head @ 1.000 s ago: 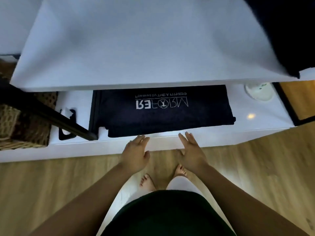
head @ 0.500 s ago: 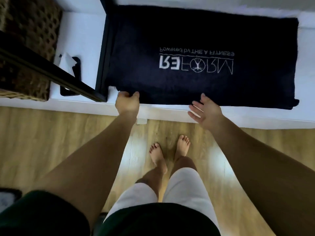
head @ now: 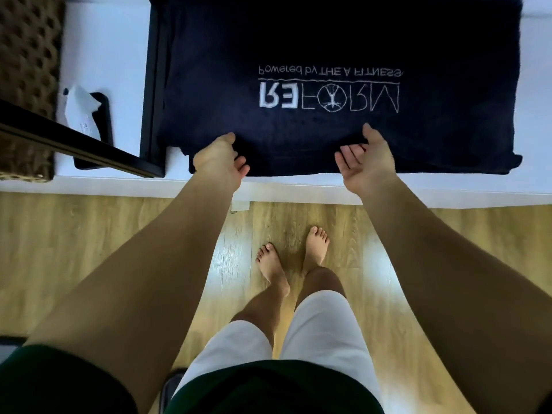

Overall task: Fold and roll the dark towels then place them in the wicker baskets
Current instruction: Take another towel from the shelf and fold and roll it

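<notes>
Stitched in white on the dark towel (head: 328,40), upside down from here: "REFORM", with a tree emblem for the O, beside a smaller line, "Powered by THE A FITNESS".

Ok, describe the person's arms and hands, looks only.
Both arms are bare down to the left hand and right hand; no watch, bracelet, ring or glove shows. A dark green short sleeve covers the left upper arm at the frame's bottom; the right arm's sleeve is out of frame.
</notes>
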The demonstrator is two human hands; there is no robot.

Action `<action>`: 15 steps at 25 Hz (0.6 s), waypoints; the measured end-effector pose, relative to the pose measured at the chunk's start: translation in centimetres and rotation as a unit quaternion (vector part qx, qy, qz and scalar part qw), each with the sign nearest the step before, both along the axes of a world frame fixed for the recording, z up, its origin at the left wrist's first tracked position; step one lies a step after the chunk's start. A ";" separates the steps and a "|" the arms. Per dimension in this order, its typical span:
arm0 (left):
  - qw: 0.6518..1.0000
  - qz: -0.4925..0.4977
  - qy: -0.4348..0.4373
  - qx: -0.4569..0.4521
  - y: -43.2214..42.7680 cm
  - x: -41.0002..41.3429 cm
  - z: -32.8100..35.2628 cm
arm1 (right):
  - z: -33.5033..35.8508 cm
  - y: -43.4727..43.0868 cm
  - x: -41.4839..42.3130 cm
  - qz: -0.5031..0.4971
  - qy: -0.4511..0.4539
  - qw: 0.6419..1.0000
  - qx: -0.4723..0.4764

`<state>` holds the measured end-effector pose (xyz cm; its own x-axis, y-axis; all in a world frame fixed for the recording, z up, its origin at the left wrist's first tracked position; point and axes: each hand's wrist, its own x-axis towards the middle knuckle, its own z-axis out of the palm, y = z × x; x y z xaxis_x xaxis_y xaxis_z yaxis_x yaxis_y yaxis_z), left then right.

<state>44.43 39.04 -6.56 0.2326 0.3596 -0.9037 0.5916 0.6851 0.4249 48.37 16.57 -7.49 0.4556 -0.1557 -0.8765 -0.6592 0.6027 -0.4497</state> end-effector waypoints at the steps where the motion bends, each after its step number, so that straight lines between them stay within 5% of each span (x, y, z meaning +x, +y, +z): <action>1: 0.999 -0.024 0.008 -0.026 -0.4 0.2 0.2 | 0.1 -0.5 0.1 -0.024 -0.005 0.999 0.027; 4: 0.991 -0.059 0.026 -0.116 -1.0 0.8 0.6 | 0.9 -2.5 0.6 -0.072 -0.032 0.995 0.065; 8: 0.989 0.047 -0.011 -0.143 -1.2 1.3 0.5 | 1.7 -4.8 0.9 -0.057 -0.074 0.992 0.088; 15: 0.992 0.105 -0.059 -0.024 -1.7 0.9 -1.1 | 0.7 -8.7 1.7 -0.107 -0.056 0.991 0.063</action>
